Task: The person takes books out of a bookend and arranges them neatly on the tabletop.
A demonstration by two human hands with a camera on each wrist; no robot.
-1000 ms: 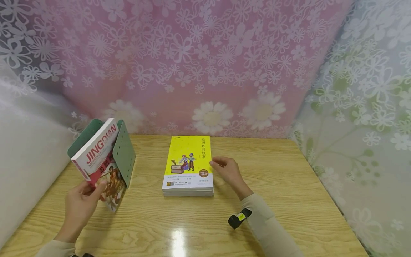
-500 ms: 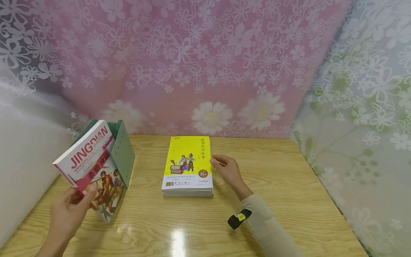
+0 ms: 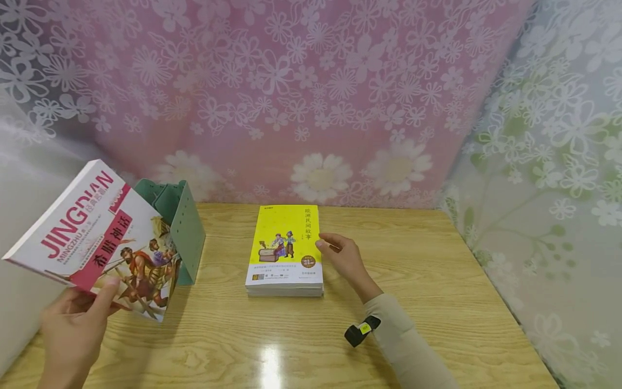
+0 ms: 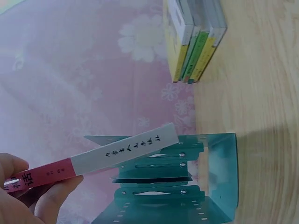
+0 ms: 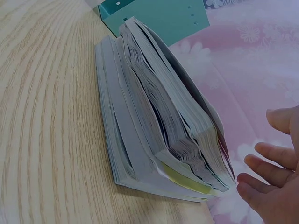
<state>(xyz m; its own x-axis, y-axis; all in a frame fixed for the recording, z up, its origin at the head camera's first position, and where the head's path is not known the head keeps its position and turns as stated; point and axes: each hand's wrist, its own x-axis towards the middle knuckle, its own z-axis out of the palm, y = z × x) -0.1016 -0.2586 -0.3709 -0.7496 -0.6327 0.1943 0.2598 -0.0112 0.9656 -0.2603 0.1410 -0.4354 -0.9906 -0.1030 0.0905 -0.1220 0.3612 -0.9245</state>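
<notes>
At the left of the head view my left hand (image 3: pixel 75 329) grips a paperback book (image 3: pixel 97 232) by its lower edge, thumb on the front cover. The cover is white and pink with a painted scene of figures, and the book is tilted, raised above the table. Its white and pink spine (image 4: pixel 117 154) faces the left wrist camera. Just beyond it stands a green metal bookend rack (image 3: pixel 189 232) with upright plates. My right hand (image 3: pixel 347 265) hovers at the right side of a stack of books (image 3: pixel 286 248) topped by a yellow cover, its fingers loosely bent, holding nothing.
The wooden table (image 3: pixel 403 270) extends to the right of the stack and in front of it. A pink flowered curtain (image 3: pixel 311 97) hangs along the back edge, with a pale flowered one (image 3: pixel 559 189) on the right and a whitish one (image 3: pixel 39 216) on the left.
My left hand has drawn the book out of the green rack, moving it left and up and turning its cover more toward the head camera. The right hand has stayed beside the stack.
</notes>
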